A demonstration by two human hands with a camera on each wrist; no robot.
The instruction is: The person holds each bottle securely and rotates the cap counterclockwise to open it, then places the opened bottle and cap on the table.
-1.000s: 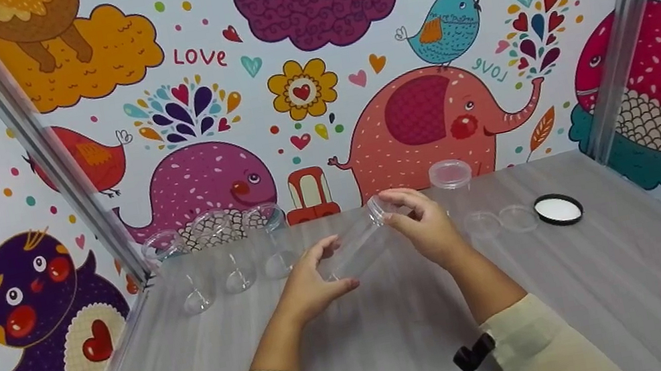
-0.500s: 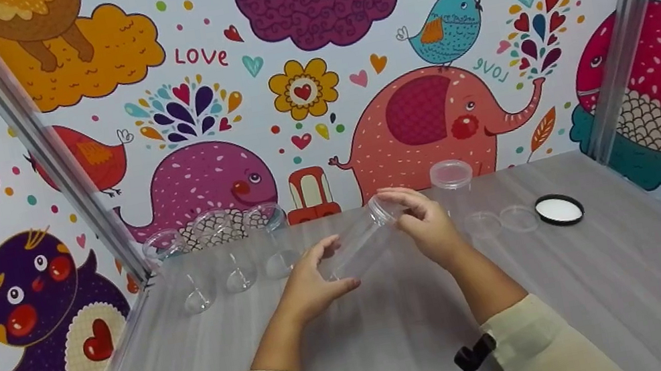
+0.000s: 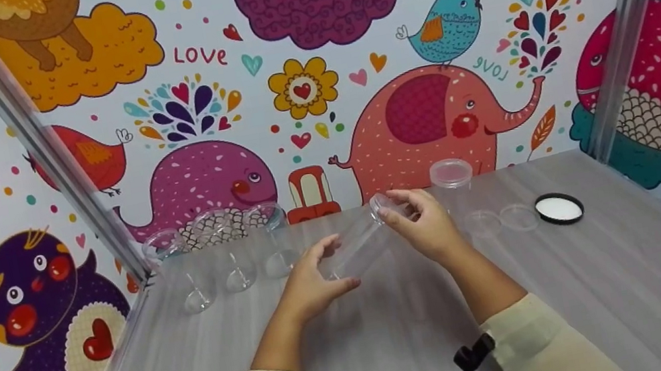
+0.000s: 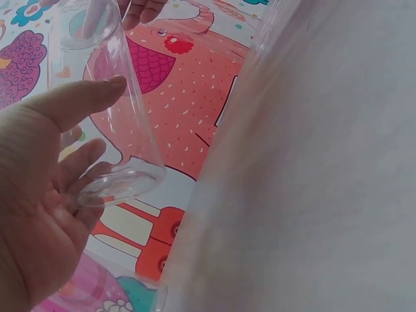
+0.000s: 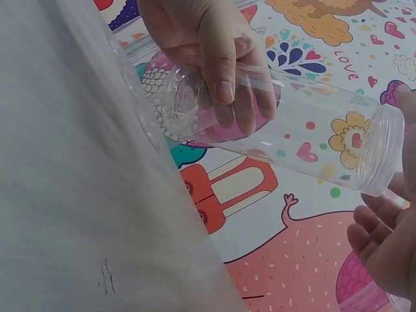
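Note:
A clear plastic jar [image 3: 355,249] is held tilted above the grey table, its capped end pointing up and to the right. My left hand [image 3: 314,283] grips it near the base, with the thumb on one side and fingers round the other, as the left wrist view shows on the jar's wall [image 4: 133,123]. At the upper end is a clear screw lid [image 3: 379,207]. My right hand [image 3: 424,223] holds this lid by its edge between thumb and fingers. In the right wrist view the lid [image 5: 383,151] sits on the jar's mouth.
Three clear jars [image 3: 277,249] stand in a row at the left. Another clear jar [image 3: 451,174] stands at the back right. Near it lie two clear discs [image 3: 518,218] and a black-rimmed white disc [image 3: 559,209]. Behind the grey table [image 3: 389,365] rises a cartoon-printed wall [image 3: 288,23].
My right hand's fingers have shifted round the lid, opening slightly and then closing on it with the thumb further over its edge. The left hand and the jar have stayed nearly still.

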